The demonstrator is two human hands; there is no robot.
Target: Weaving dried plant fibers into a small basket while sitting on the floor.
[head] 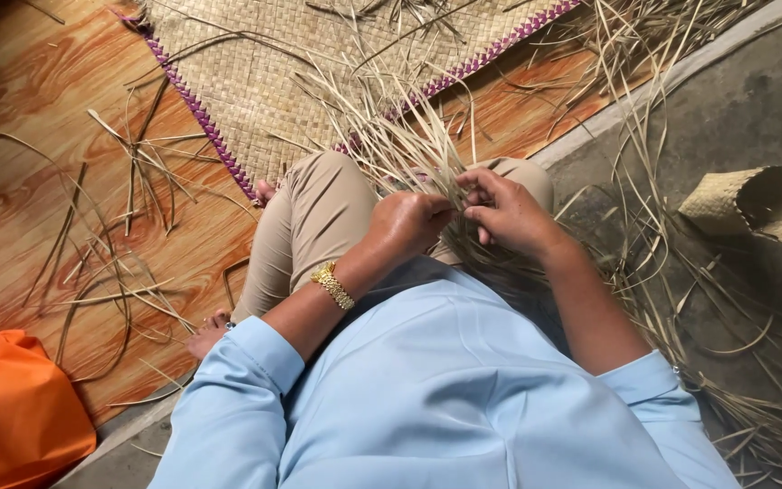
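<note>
I sit cross-legged and hold a bundle of dry straw strips (400, 145) over my lap. My left hand (409, 222), with a gold bracelet at the wrist, is closed around the strips' lower ends. My right hand (504, 210) pinches strips right beside it, fingers curled on them. The loose ends fan up and away toward a woven straw mat (255, 81) with a purple edge that lies ahead of my knees.
Loose straw strips lie scattered on the wood-pattern floor (38, 181) at left and in a pile on the grey concrete (744, 91) at right. A small woven basket (753, 204) lies on its side at right. An orange bag (11, 407) sits at bottom left.
</note>
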